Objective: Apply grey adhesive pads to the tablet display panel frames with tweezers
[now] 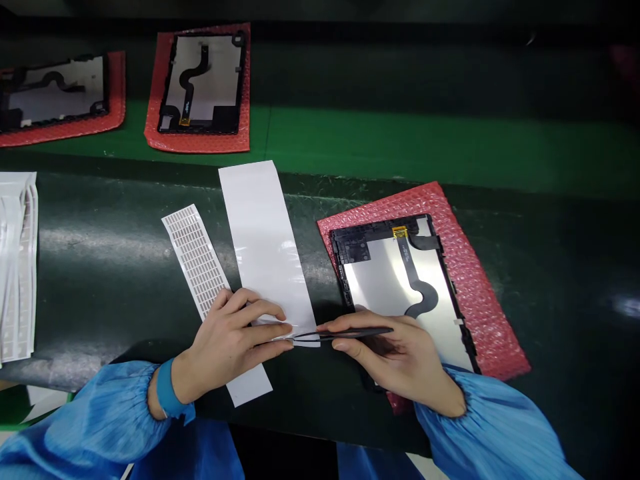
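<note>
My right hand [400, 353] is closed around black tweezers [355, 333], whose tips point left to the fingertips of my other hand. At the lower edge of a white sheet [265, 233], my left hand [240, 330] pinches with thumb and finger, right where the tweezer tips meet it. What lies between those fingertips is mostly hidden. Partly under my left hand lies a narrow strip of small rectangular labels [200, 257], its lower end plain white. Beneath my right hand a screen panel [380, 280] with a dark flex cable rests on red bubble wrap [480, 307].
On the raised green ledge [400, 140] at the back, a second panel [220, 73] and a third panel [55, 90] lie on red bubble wrap. A pile of white label sheets [17, 267] sits at the left edge. Below it shows a green bin [63, 400] with paper inside.
</note>
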The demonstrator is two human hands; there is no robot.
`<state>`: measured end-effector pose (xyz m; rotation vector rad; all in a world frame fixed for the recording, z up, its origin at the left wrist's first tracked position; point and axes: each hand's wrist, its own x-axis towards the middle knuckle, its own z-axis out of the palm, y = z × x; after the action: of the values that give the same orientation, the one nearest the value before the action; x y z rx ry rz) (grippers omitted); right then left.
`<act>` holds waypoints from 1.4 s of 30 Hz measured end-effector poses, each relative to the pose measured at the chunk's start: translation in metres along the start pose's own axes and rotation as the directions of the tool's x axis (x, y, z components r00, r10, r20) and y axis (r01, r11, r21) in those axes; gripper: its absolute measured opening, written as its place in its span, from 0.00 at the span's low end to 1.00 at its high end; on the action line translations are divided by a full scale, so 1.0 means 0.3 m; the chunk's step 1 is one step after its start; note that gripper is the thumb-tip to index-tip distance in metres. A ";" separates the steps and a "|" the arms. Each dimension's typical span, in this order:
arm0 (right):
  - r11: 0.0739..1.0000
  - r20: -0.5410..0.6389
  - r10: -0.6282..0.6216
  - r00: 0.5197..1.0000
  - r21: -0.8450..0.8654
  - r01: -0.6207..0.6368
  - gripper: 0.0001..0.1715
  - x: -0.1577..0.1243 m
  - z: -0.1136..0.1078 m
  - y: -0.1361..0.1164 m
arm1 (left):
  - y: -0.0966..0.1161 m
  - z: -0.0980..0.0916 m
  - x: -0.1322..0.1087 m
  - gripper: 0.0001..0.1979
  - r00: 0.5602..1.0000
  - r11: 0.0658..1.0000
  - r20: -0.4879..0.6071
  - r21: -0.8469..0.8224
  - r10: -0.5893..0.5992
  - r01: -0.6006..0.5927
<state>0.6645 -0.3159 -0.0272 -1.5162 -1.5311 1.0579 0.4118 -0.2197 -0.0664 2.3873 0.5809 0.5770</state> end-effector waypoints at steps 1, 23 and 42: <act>1.000 0.001 0.001 1.000 -0.008 -0.001 0.11 0.000 -0.001 0.000 | 0.001 0.000 -0.001 0.09 1.000 1.000 -0.004 0.004 0.002 -0.002; 0.998 -0.070 0.047 0.996 -0.049 -0.050 0.03 0.012 0.027 0.002 | 0.004 0.014 0.009 0.10 1.000 0.998 -0.023 0.068 -0.008 0.009; 0.976 -0.362 0.167 0.917 0.193 -0.102 0.37 0.176 -0.198 0.111 | -0.012 0.144 0.312 0.09 0.923 0.902 -0.062 0.244 0.380 -0.355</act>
<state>0.7299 -0.2605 -0.0368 -1.6117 -1.0566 0.8832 0.5093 -0.1873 -0.0756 2.7221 0.2453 0.8462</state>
